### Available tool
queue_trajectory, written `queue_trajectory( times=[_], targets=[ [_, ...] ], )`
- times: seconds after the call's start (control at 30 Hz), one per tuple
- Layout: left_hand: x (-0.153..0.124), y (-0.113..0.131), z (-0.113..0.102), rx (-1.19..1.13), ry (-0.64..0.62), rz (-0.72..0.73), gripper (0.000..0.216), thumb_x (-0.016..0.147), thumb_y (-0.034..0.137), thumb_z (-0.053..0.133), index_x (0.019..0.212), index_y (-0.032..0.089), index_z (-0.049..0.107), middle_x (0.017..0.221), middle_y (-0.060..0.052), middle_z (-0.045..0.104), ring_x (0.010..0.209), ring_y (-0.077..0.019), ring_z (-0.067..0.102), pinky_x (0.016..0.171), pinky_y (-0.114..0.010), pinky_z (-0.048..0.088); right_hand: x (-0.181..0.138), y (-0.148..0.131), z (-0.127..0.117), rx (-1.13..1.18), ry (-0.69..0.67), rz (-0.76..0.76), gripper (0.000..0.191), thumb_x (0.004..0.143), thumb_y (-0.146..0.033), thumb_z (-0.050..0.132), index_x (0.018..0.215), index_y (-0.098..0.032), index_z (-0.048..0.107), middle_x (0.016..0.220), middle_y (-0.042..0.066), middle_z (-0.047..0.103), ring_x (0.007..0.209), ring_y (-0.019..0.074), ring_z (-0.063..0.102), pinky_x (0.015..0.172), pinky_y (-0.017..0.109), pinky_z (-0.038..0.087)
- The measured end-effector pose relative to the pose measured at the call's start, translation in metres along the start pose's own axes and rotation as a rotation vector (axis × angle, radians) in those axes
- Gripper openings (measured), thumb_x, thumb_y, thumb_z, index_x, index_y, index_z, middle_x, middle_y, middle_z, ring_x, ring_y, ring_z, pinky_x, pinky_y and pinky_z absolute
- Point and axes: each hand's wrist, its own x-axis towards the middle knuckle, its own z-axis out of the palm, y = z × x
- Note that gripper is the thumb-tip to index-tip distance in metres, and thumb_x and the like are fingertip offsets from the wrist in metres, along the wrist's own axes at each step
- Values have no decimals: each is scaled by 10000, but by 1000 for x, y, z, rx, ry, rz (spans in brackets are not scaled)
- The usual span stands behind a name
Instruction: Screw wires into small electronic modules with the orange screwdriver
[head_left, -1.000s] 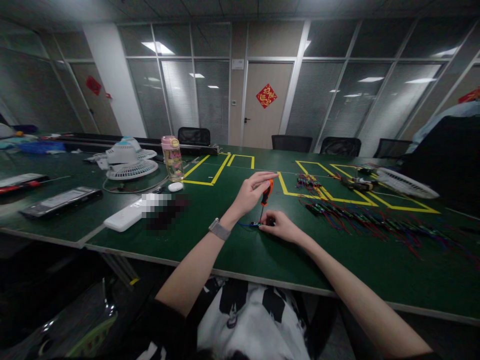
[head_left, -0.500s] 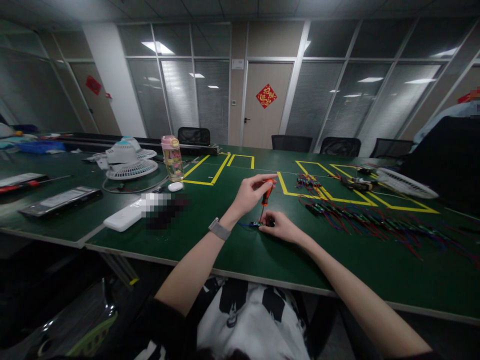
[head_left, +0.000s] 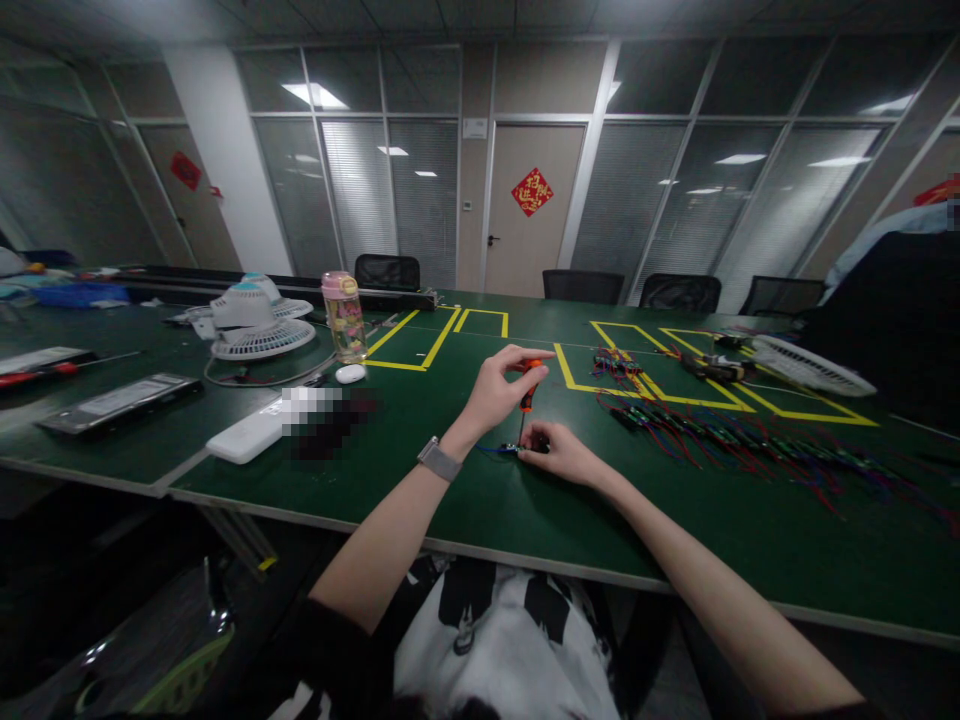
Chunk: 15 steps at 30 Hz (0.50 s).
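My left hand (head_left: 504, 388) is closed on the handle of an orange and black screwdriver (head_left: 529, 388), which stands nearly upright. Its tip meets a small green circuit board (head_left: 510, 448) that lies on the dark green table (head_left: 420, 490). Blue wire trails from the board's left end. My right hand (head_left: 553, 452) rests low on the table and pinches the board's right end between its fingertips. Those fingers cover part of the board.
Several small boards with red and blue wires (head_left: 750, 440) spread over the table to the right. On the left are a white power strip (head_left: 247, 430), a hard drive (head_left: 124, 402), a bottle (head_left: 345, 318) and white fans (head_left: 259, 325). Yellow tape (head_left: 570, 372) marks rectangles ahead.
The screwdriver handle has shifted slightly left and stands a little straighter. Both hands stay in nearly the same place, and the board remains under the tip.
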Motion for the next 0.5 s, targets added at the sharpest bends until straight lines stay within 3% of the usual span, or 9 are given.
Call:
queue_trajectory(
  times=[0.13, 0.2, 0.33, 0.4, 0.5],
  targets=[
    [0, 1, 0, -73, -59, 0, 250, 869, 230, 529, 1057, 186, 688, 1068, -87, 649, 977, -159, 610, 874, -297, 477, 1, 2, 1, 4, 2, -6, 79, 731, -216, 611, 776, -161, 578, 682, -11, 560, 623, 117, 497, 591, 231, 393],
    [0, 1, 0, -151, -106, -48, 276, 889, 234, 494, 1100, 181, 665, 1036, -88, 667, 937, -157, 629, 854, -309, 490, 1, 3, 0, 2, -1, -12, 67, 733, -205, 608, 774, -161, 578, 683, -11, 560, 626, 117, 498, 595, 232, 395],
    [0, 0, 1, -19, -14, -6, 234, 815, 260, 619, 1018, 177, 699, 941, -68, 639, 813, -133, 607, 769, -274, 492, 0, 2, 0, -10, -3, -19, 80, 728, -184, 611, 796, -157, 578, 689, -14, 560, 633, 118, 502, 606, 234, 397],
    [0, -1, 0, 52, 26, 30, 214, 802, 261, 634, 987, 187, 711, 975, -68, 611, 848, -133, 591, 773, -260, 483, 0, 1, -1, -13, 0, -18, 91, 723, -180, 616, 803, -156, 578, 693, -14, 562, 634, 117, 501, 608, 234, 398],
    [1, 0, 0, -16, -18, 12, 240, 866, 228, 531, 1040, 197, 694, 1057, -81, 619, 951, -147, 595, 829, -271, 476, -1, 0, -1, -10, 2, -17, 91, 721, -178, 619, 800, -155, 580, 697, -13, 562, 640, 117, 499, 611, 231, 402]
  ],
)
